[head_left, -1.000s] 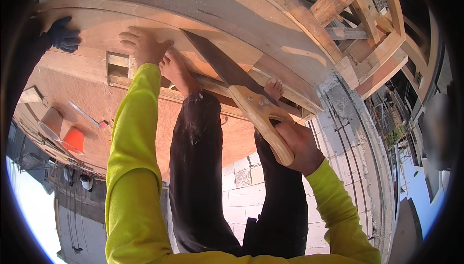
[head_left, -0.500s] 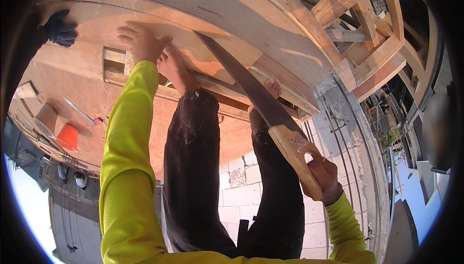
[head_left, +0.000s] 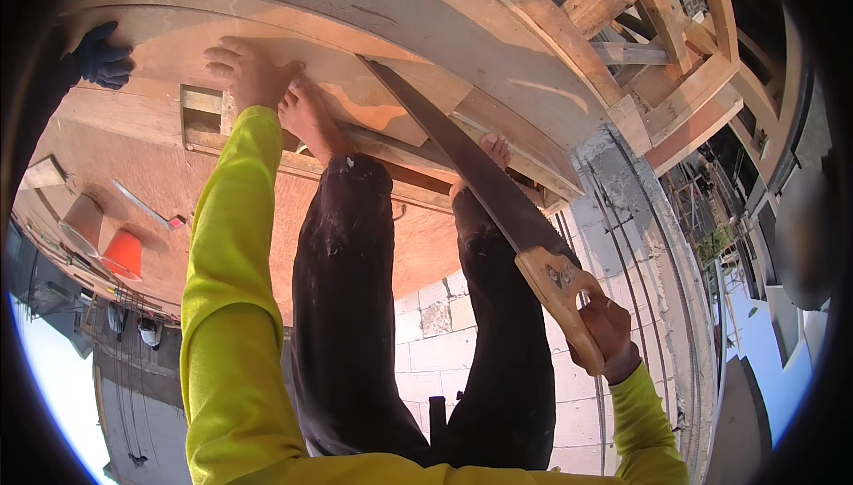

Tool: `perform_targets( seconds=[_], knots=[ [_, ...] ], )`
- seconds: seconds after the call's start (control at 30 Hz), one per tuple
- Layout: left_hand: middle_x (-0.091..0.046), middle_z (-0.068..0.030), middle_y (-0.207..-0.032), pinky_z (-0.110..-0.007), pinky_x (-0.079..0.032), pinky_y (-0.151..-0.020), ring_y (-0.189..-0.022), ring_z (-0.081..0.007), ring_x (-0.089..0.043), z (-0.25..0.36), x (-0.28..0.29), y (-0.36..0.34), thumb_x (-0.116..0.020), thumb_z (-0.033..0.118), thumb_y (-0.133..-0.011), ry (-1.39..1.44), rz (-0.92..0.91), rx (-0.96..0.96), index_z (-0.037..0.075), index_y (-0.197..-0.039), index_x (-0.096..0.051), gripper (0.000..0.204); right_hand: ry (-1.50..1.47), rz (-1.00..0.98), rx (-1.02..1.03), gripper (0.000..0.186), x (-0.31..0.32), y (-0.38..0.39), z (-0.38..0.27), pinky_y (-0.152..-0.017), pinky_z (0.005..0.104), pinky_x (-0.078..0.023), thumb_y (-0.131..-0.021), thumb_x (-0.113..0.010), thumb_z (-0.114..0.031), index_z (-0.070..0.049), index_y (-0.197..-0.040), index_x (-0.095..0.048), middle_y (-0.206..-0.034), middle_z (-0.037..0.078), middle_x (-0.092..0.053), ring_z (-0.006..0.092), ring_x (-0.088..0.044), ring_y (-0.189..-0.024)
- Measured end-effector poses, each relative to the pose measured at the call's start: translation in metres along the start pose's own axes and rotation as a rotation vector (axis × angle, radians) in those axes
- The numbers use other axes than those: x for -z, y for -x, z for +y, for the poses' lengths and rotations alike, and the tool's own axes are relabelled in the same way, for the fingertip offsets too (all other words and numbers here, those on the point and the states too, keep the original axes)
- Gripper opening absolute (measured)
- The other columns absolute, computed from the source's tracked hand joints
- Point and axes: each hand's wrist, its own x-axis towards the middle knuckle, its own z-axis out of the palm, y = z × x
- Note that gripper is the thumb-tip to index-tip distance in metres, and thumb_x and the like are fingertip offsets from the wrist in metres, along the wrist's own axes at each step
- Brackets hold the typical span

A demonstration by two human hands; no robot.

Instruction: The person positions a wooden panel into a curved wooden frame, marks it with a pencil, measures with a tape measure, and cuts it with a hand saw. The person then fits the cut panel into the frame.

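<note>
My right hand [head_left: 607, 332] is wrapped round the wooden handle of a handsaw [head_left: 480, 174]. The dark blade slants up and to the left, and its tip lies against the edge of a plywood sheet [head_left: 346, 63]. On that sheet my left hand [head_left: 251, 75] lies flat with its fingers spread. My bare left foot [head_left: 311, 121] rests close beside this hand, and my right foot [head_left: 495, 149] shows partly behind the blade. A slim wooden frame [head_left: 391, 178] runs under the sheet's near edge.
At the far left another person's dark-gloved hand [head_left: 105, 59] rests on the sheet. Below it lie an orange bucket [head_left: 123, 254] and a metal square [head_left: 147, 205] on a plywood deck. A timber frame [head_left: 680, 103] stands at the upper right. Below is a block wall [head_left: 435, 343].
My right hand has drawn the saw a little down and to the right. My left hand stays flat on the plywood, and the whole view has shifted slightly.
</note>
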Motion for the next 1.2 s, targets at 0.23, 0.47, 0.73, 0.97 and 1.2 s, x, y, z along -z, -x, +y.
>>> perform_targets(
  seconds=[0.23,0.47,0.73,0.97,1.2],
  knots=[
    [-0.002,-0.0525,-0.15,-0.059,-0.038,-0.113,-0.142,-0.0683,-0.009,-0.004,-0.002,0.0,-0.09,0.048,-0.068,0.127,0.032,0.042,-0.02,-0.149,0.0,0.139,0.376,-0.018,0.572,0.019,-0.037,-0.109,0.034,-0.064,0.042,-0.054,-0.081,-0.073,-0.01,-0.007,-0.095,-0.06,-0.09,0.016,-0.066,0.0361,-0.066,-0.076],
    [-0.006,-0.054,-0.149,-0.059,-0.032,-0.116,-0.141,-0.0695,-0.012,-0.004,-0.008,-0.005,-0.088,0.052,-0.068,0.083,0.059,-0.003,-0.021,-0.149,-0.005,0.137,0.309,-0.073,0.298,0.021,0.011,-0.014,0.02,-0.078,0.0391,-0.058,-0.079,-0.072,0.0,-0.005,-0.097,-0.063,-0.083,0.011,-0.065,0.0287,-0.069,-0.075],
    [-0.003,-0.0529,-0.15,-0.057,-0.035,-0.115,-0.142,-0.0682,-0.008,-0.007,-0.005,0.003,-0.089,0.048,-0.068,0.082,-0.018,0.002,-0.019,-0.15,-0.003,0.136,0.365,-0.034,0.424,0.028,-0.024,-0.06,0.023,-0.066,0.0429,-0.054,-0.078,-0.072,-0.008,-0.005,-0.103,-0.06,-0.088,0.015,-0.066,0.0384,-0.067,-0.078],
    [-0.004,-0.0522,-0.15,-0.057,-0.043,-0.109,-0.143,-0.0666,-0.01,-0.006,-0.005,-0.004,-0.089,0.046,-0.068,0.07,0.015,0.036,-0.019,-0.15,-0.003,0.134,0.479,-0.005,0.441,0.018,0.021,-0.004,-0.001,-0.066,0.0379,-0.058,-0.074,-0.065,0.009,-0.004,-0.084,-0.056,-0.063,0.012,-0.057,0.031,-0.061,-0.054],
    [-0.01,-0.0487,-0.153,-0.057,-0.033,-0.117,-0.145,-0.0622,-0.017,0.005,-0.013,0.004,-0.09,0.045,-0.068,0.1,0.105,-0.009,-0.019,-0.15,-0.004,0.135,0.449,-0.012,0.41,0.019,0.019,0.012,-0.004,-0.064,0.0411,-0.054,-0.075,-0.076,-0.008,-0.005,-0.091,-0.065,-0.08,0.01,-0.065,0.0313,-0.065,-0.069]
  ],
)
